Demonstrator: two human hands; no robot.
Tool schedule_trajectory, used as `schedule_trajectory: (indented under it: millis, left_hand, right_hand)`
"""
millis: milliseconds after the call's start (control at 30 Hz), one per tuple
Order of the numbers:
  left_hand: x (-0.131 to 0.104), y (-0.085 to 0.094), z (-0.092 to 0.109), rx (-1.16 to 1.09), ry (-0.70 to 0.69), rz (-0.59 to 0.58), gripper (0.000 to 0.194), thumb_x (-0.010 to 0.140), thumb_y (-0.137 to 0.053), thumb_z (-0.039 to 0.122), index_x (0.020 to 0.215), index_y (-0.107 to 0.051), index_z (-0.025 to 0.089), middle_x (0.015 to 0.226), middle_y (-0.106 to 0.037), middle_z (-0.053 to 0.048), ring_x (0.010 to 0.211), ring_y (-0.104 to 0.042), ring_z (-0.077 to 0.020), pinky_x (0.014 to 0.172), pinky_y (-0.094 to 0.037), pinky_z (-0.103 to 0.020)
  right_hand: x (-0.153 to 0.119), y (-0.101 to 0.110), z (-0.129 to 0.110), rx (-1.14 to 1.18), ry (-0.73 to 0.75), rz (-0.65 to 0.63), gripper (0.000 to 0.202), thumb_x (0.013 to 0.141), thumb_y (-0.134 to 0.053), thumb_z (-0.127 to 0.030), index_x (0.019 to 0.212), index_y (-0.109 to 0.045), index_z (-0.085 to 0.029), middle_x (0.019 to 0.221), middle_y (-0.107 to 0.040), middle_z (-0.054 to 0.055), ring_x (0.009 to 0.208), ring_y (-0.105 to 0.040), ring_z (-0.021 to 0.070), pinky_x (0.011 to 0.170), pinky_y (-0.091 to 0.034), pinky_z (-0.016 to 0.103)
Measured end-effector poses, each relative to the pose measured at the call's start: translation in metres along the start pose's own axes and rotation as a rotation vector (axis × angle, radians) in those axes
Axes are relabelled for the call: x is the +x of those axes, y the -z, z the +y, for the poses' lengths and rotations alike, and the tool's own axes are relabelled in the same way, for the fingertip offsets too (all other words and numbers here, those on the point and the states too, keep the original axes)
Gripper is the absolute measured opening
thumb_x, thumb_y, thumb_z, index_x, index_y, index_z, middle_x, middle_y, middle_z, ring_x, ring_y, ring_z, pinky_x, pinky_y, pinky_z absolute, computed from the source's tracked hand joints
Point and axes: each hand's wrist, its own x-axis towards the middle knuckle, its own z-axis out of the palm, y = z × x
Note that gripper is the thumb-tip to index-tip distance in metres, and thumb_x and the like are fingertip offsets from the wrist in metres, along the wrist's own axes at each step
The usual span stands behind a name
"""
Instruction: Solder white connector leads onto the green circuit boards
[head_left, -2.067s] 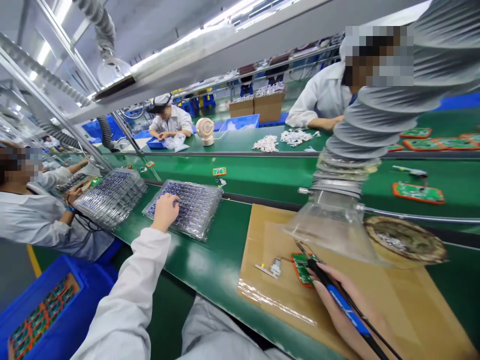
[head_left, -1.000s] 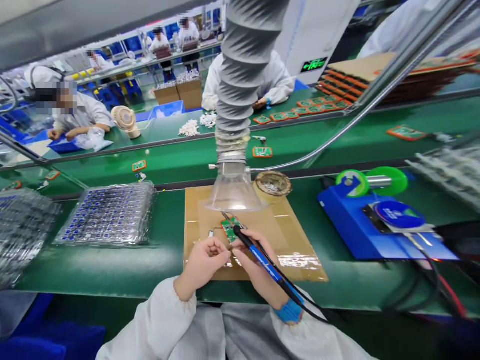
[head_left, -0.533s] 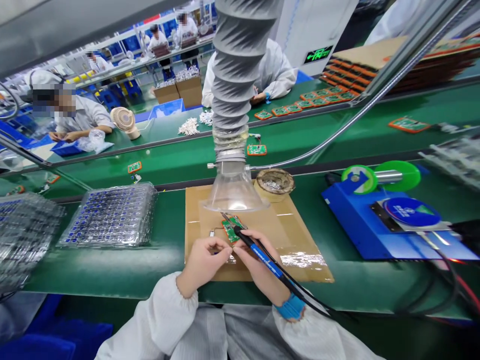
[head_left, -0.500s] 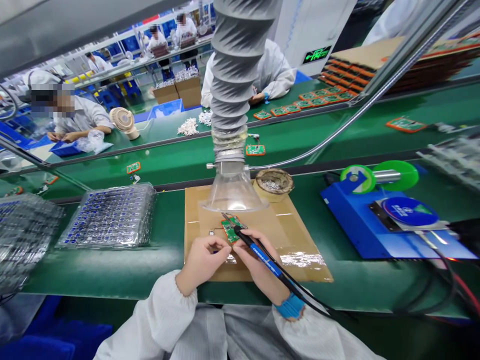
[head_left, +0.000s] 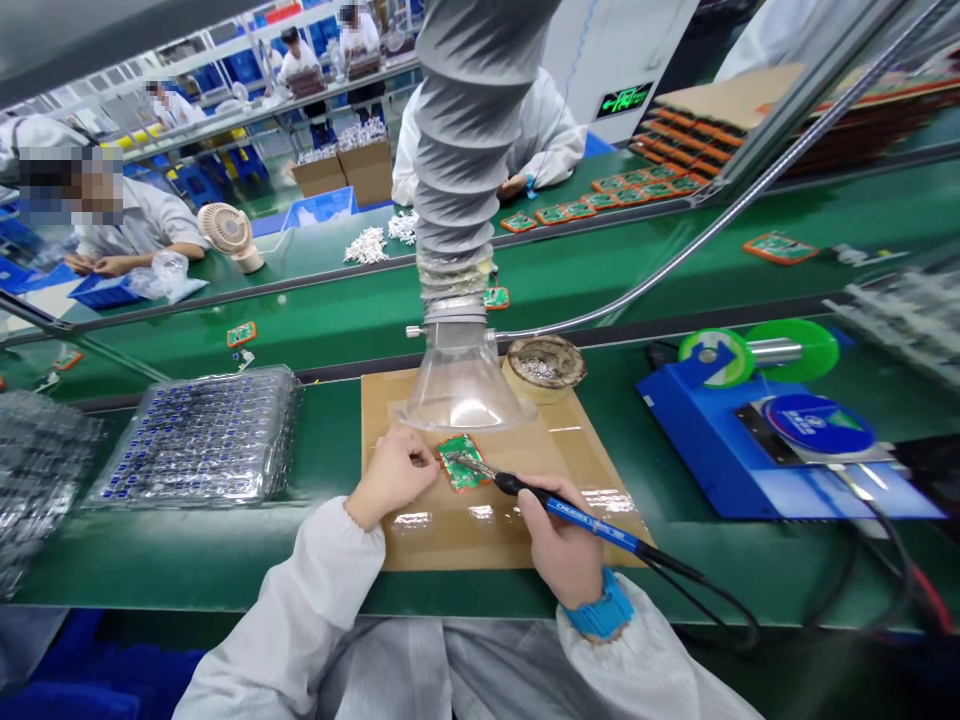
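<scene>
A green circuit board with an orange edge lies on a brown cardboard sheet. My right hand is closed round a blue and black soldering iron, whose metal tip reaches over the board. At the board's left side is my left hand, its fingers pinched together; what they hold is too small to make out. Just above the board hangs the clear funnel of a grey extraction hose.
Behind the sheet sits a round tub. A blue solder-reel machine is at the right, stacked clear trays at the left. Boards lie along the green conveyor. A person works across it.
My right hand has moved right, and the iron now lies flatter with its tip over the board. My left hand has shifted up and left. Boards on the conveyor have moved left.
</scene>
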Motion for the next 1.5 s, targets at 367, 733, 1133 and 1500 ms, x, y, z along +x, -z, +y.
schedule_trajectory:
  millis: [367,733,1133,1500]
  left_hand:
    - [0.0004,-0.0021,-0.0003,0.081,0.002,-0.017,0.015,0.077,-0.065,0.018,0.063,-0.069,0.020,0.084,-0.073,-0.003,0.099,-0.061,-0.0250,0.098,-0.038,-0.045]
    - [0.0027,-0.0006,0.0004,0.081,-0.004,-0.034,0.014,0.076,-0.065,0.017,0.063,-0.071,0.020,0.084,-0.075,-0.003,0.097,-0.061,-0.0250,0.098,-0.037,-0.045]
    - [0.0031,0.0018,0.0052,0.086,0.005,-0.045,0.016,0.076,-0.065,0.014,0.061,-0.069,0.020,0.082,-0.074,-0.002,0.091,-0.063,-0.0235,0.096,-0.040,-0.043]
    - [0.0029,0.0016,0.0048,0.070,-0.012,-0.041,0.016,0.076,-0.065,0.014,0.061,-0.068,0.020,0.081,-0.074,-0.002,0.093,-0.062,-0.0234,0.092,-0.041,-0.040]
  right_hand:
    - [-0.0016,-0.0020,0.0023,-0.039,0.018,-0.123,0.011,0.094,-0.065,-0.035,0.094,-0.069,-0.025,0.088,-0.075,0.005,0.081,-0.073,0.0212,0.070,-0.060,0.031]
    - [-0.0022,-0.0018,0.0021,-0.078,0.039,-0.130,0.011,0.093,-0.065,-0.035,0.091,-0.068,-0.025,0.087,-0.075,0.004,0.078,-0.073,0.0211,0.068,-0.058,0.031]
    - [-0.0017,-0.0032,0.0002,-0.107,0.074,-0.126,0.006,0.092,-0.065,-0.030,0.091,-0.067,-0.025,0.085,-0.075,0.003,0.076,-0.073,0.0202,0.066,-0.058,0.030]
    - [-0.0023,-0.0024,0.0006,-0.085,0.106,-0.119,0.003,0.092,-0.065,-0.027,0.093,-0.067,-0.025,0.086,-0.074,0.002,0.076,-0.073,0.0185,0.066,-0.057,0.027]
